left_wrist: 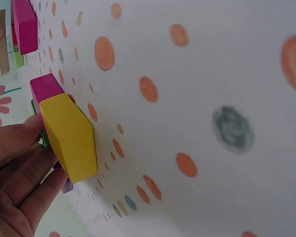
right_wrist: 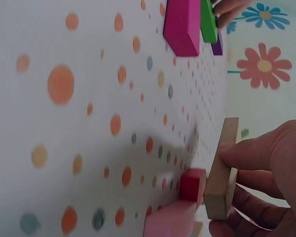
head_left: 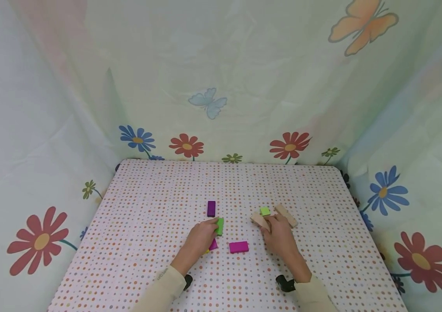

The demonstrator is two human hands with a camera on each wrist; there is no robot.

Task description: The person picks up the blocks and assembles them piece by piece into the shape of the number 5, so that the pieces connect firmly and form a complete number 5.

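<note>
My left hand [head_left: 201,236] pinches a green block [head_left: 220,226] between thumb and fingers. Close by it are a yellow block [left_wrist: 71,138] and a magenta block [left_wrist: 47,86], mostly hidden under this hand in the head view. Just beyond the green block lies a purple block [head_left: 211,209]. With thumb and fingers, my right hand [head_left: 282,236] grips a flat plain wooden block [right_wrist: 222,173], tilted in the right wrist view. A lime block [head_left: 265,211] sits at its far end. Below the wooden block, the right wrist view shows a red block [right_wrist: 192,185] and a pink block [right_wrist: 170,219].
A second magenta block [head_left: 238,247] lies between the hands on the dotted tabletop [head_left: 147,208]. Another wooden block [head_left: 285,215] lies just right of my right hand. Flowered cloth [head_left: 158,86] hangs around the back and sides of the table.
</note>
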